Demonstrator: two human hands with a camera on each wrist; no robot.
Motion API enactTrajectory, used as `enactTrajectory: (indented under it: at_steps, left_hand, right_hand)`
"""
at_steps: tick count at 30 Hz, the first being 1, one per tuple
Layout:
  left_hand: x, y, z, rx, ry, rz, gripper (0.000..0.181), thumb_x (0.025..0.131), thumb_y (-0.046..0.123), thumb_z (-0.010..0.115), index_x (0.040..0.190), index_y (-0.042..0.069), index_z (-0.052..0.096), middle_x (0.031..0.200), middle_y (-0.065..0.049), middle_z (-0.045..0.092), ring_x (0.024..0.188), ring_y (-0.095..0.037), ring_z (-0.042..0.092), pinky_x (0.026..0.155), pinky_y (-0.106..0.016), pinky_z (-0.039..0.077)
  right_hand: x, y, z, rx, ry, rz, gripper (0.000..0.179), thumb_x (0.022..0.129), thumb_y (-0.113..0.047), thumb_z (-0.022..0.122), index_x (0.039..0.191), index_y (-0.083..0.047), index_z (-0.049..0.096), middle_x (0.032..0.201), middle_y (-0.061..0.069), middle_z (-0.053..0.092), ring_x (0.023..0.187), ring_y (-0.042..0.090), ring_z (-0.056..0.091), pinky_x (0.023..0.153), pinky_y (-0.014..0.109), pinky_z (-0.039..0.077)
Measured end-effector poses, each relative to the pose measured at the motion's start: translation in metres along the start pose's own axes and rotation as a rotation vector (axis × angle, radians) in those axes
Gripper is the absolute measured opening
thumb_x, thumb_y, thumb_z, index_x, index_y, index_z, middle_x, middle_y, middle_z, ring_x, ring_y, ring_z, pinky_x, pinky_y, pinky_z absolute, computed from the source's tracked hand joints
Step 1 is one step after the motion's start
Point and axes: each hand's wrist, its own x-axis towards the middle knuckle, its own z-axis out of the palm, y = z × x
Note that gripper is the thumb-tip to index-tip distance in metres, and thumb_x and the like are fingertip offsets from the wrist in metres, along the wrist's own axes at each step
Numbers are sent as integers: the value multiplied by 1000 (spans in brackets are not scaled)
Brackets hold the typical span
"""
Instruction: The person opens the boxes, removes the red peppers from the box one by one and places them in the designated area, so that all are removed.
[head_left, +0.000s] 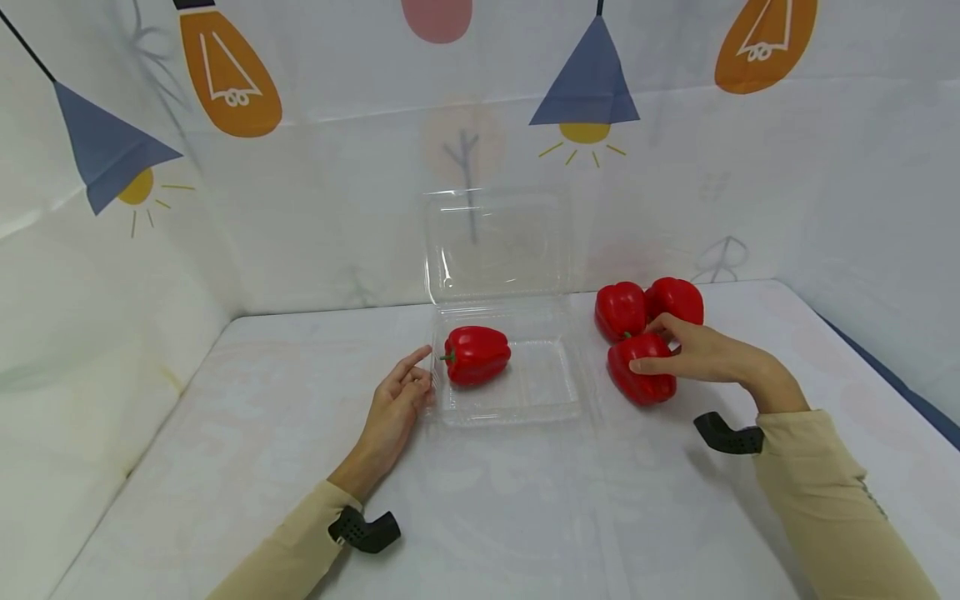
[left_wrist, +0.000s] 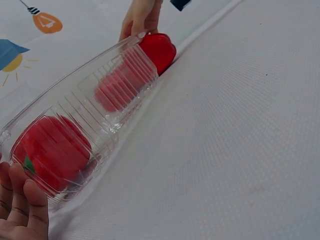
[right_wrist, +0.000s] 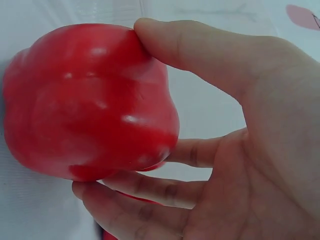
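A red bell pepper (head_left: 641, 368) is held by my right hand (head_left: 701, 354), thumb on its near side and fingers behind it. The right wrist view shows the thumb and fingertips around the same pepper (right_wrist: 90, 105). Two more red peppers, one nearer the middle (head_left: 620, 310) and one further right (head_left: 677, 300), sit just behind it. To the left stands a clear plastic clamshell container (head_left: 543, 414), its lid (head_left: 510, 242) raised at the back. Inside, on the left, lies another red pepper (head_left: 477, 356) with a green stem. My left hand (head_left: 393, 404) rests its loosely extended fingers at the container's left wall.
A white cloth covers the table (head_left: 300, 400). Behind it hangs a white sheet (head_left: 337, 200) printed with lamps and bulbs, and another pale side (head_left: 90, 333) rises on the left. A black wrist device (head_left: 365, 531) sits on each sleeve.
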Motion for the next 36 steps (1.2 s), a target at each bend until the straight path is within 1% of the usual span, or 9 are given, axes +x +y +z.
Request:
enactTrajectory:
  at_steps: [7,14,21,29,36]
  left_hand:
    - [0,1,0,-20,-6,5,48,94,3,43,142,8,37,87,5,48,77,-8,48,69,-15,44]
    - [-1,1,0,-29,-10,9,49,94,3,44,142,7,36,87,4,47,78,-8,47,69,-15,43]
    - [-1,2,1,-36,-8,9,49,94,2,44,142,7,37,87,5,47,78,-8,48,69,-15,44]
    - [0,0,1,-42,-11,11,48,94,2,44,142,6,37,87,5,48,76,-8,48,69,-16,44]
    - [1,0,1,-50,-12,19,49,94,1,44,142,5,36,86,5,48,76,-8,47,69,-16,44]
  right_hand:
    - [1,1,-1,-11,2,13,72,78,-49,69,126,-4,38,122,19,49,113,39,48,77,43,55]
    - [3,3,-1,-42,45,13,71,80,-49,67,126,-3,39,121,20,51,110,37,49,75,41,55]
    - [4,4,1,-50,59,13,72,82,-51,64,128,-2,37,120,20,52,110,35,50,75,41,55]
    - [5,3,3,-59,74,1,75,82,-49,66,129,1,36,122,22,51,111,38,49,73,41,56]
    - [5,4,3,-65,71,-8,78,83,-49,64,134,1,32,128,24,46,115,40,45,76,44,55]
